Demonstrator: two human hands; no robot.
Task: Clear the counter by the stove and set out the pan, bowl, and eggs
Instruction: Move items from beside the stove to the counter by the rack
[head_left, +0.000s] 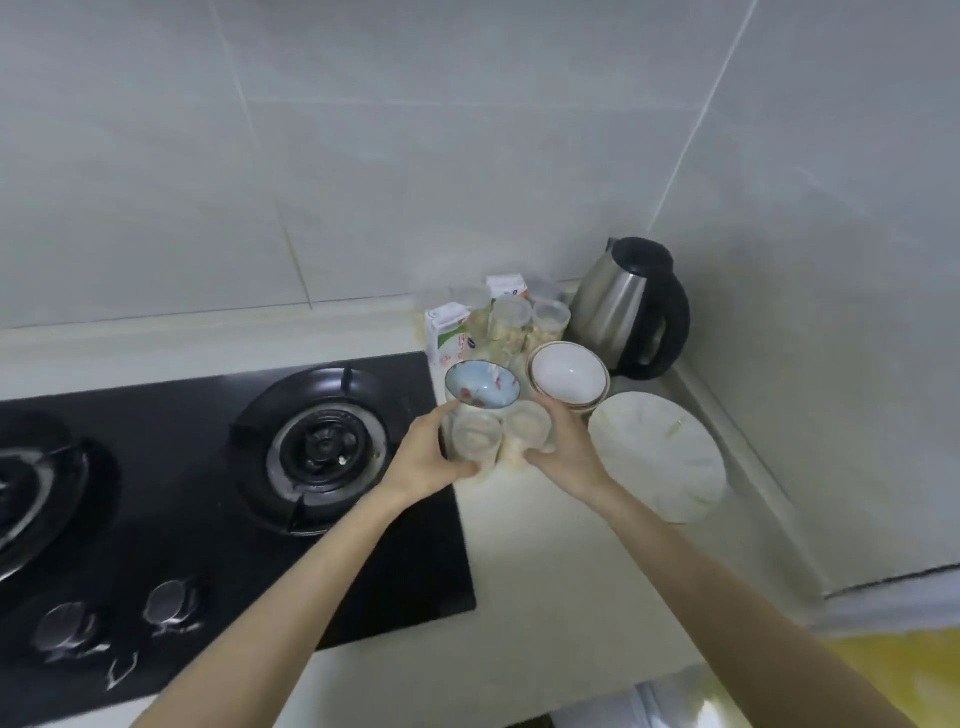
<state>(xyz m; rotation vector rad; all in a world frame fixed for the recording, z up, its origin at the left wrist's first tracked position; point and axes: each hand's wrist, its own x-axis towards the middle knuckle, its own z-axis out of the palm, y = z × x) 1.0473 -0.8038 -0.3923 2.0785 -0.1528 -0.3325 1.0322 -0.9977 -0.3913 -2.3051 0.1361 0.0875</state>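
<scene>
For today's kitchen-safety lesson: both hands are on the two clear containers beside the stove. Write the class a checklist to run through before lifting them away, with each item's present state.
1. Left hand has a grip around the left clear container: ok.
2. Right hand has a grip on the right clear container: ok.
3. Containers' lids sealed: cannot tell, too blurred.
4. Blue bowl clear of the containers: not ok, it sits right against them, just behind.
5. Nearest burner off: ok, no flame visible.
6. White plate out of the right arm's way: ok, it lies apart to the right.
</scene>
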